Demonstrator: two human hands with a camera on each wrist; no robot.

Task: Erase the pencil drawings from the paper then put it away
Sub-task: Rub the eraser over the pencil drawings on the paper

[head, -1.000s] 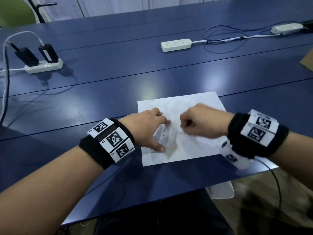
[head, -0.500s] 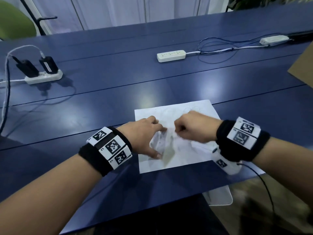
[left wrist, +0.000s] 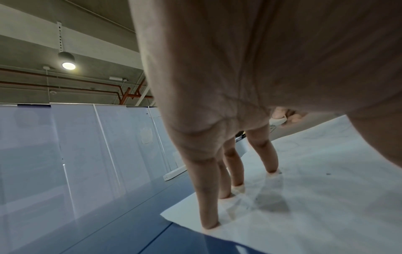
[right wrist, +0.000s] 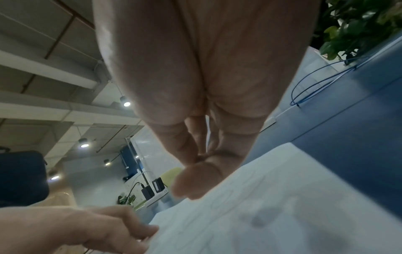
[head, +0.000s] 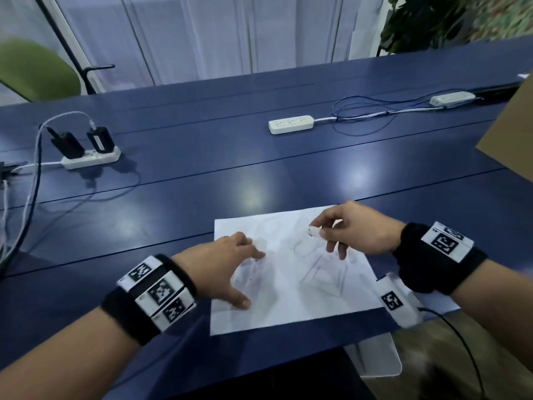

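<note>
A white sheet of paper (head: 291, 295) with faint pencil lines lies on the blue table (head: 202, 174) near its front edge. My left hand (head: 230, 272) presses down on the sheet's left part with spread, straight fingertips (left wrist: 210, 223). My right hand (head: 346, 229) hovers over the sheet's upper right and pinches a small white eraser (head: 315, 232) between thumb and fingers. The eraser (left wrist: 277, 121) also shows past my left palm in the left wrist view. In the right wrist view the paper (right wrist: 282, 206) lies under my right hand (right wrist: 195, 163), and the eraser is hidden there.
A white power strip (head: 291, 124) with cables lies in the table's middle, another strip with black chargers (head: 90, 157) at the left. A brown cardboard corner (head: 510, 145) juts in at the right. A green chair (head: 37, 70) and a plant (head: 427, 21) stand beyond the table.
My right hand has lifted from the middle of the paper and moved up and right, now showing the eraser. The left hand keeps pressing the sheet. The head view has tilted up.
</note>
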